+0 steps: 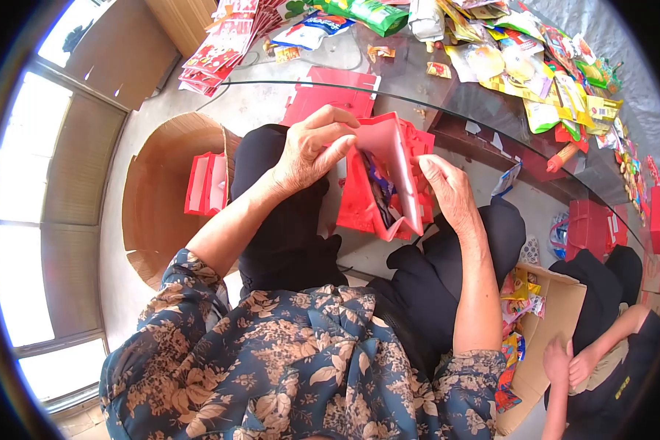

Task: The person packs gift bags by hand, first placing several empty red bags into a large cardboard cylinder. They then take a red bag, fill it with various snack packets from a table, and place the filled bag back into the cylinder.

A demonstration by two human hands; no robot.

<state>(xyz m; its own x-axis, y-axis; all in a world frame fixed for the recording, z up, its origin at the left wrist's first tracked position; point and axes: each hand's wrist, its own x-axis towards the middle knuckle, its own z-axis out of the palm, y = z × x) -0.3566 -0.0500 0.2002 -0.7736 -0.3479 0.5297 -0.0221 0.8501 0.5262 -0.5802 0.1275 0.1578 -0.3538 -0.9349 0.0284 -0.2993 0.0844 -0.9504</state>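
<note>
Between my knees and the table is a red paper gift box [356, 194] with its top open and pale pink inner walls. Dark purple and red wrapped packets [381, 183] show inside it, partly hidden by the walls. My left hand [312, 150] pinches the box's upper left edge between thumb and bent fingers. On the other side, my right hand [449, 189] grips the right edge, thumb toward me and fingertips partly hidden. Just behind the box, a flat red carton [323, 95] shows under the glass edge.
The glass table [425, 92] holds a pile of snack packets [535, 66] and a stack of red printed packs [224, 48]. A cardboard drum [158, 220] with a red box stands left. To the right are a carton of snacks [546, 315] and another person's hands [568, 363].
</note>
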